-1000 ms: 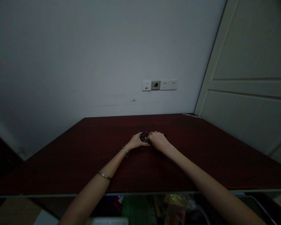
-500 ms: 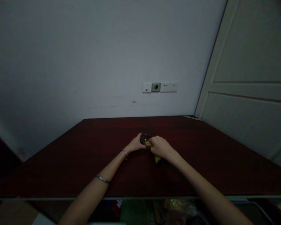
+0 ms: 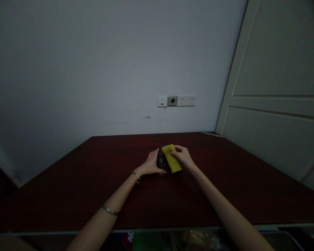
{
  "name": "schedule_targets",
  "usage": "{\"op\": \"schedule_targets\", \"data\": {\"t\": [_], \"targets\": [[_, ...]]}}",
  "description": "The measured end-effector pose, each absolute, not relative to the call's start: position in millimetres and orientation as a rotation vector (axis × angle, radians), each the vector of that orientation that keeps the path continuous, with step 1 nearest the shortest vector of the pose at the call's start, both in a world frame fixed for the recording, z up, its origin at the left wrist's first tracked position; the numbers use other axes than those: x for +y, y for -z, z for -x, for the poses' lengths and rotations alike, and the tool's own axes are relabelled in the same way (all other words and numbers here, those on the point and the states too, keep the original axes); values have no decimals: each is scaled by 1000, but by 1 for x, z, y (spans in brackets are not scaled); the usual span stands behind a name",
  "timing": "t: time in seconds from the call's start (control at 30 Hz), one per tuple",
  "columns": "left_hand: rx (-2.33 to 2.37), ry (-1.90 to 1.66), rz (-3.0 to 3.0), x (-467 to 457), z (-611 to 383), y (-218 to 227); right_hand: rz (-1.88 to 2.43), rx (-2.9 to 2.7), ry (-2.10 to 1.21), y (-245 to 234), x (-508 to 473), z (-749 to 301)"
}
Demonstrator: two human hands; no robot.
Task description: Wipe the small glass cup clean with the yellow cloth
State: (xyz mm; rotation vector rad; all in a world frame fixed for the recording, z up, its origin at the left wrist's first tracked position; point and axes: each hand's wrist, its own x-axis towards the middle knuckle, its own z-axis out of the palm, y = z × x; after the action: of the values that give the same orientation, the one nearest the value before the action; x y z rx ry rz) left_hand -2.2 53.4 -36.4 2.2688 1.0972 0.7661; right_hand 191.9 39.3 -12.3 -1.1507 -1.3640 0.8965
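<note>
A small, see-through glass cup (image 3: pixel 161 161) rests on the dark red tabletop, its details dim in the low light. My left hand (image 3: pixel 152 164) curves around its left side, thumb in front and fingers behind. In my right hand (image 3: pixel 182 156) is a folded yellow cloth (image 3: pixel 173 161), pinched between thumb and fingers. The cloth hangs close against the right side of the glass and covers part of it; whether they touch I cannot tell.
The dark red table (image 3: pixel 115 150) reaches back to a pale wall with power sockets (image 3: pixel 186 100). A white panelled door (image 3: pixel 272 122) stands at the right. Below the table's front edge is an open space with a green item (image 3: pixel 150 241) and crinkled plastic packaging (image 3: pixel 202 240).
My right hand has drawn the yellow cloth out of the mouth of the glass, and it now shows as a flat folded piece. The glass seems turned. My left hand has opened slightly around it.
</note>
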Motion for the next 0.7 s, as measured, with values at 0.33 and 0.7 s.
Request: {"op": "schedule_targets", "data": {"t": [0.33,0.7], "targets": [[896,-1148,-2033,48,-6,5,924,-1249,-1024,13,32,-181],[886,-1463,-1576,46,-4,-8,868,-1333,-984,20,38,-184]]}}
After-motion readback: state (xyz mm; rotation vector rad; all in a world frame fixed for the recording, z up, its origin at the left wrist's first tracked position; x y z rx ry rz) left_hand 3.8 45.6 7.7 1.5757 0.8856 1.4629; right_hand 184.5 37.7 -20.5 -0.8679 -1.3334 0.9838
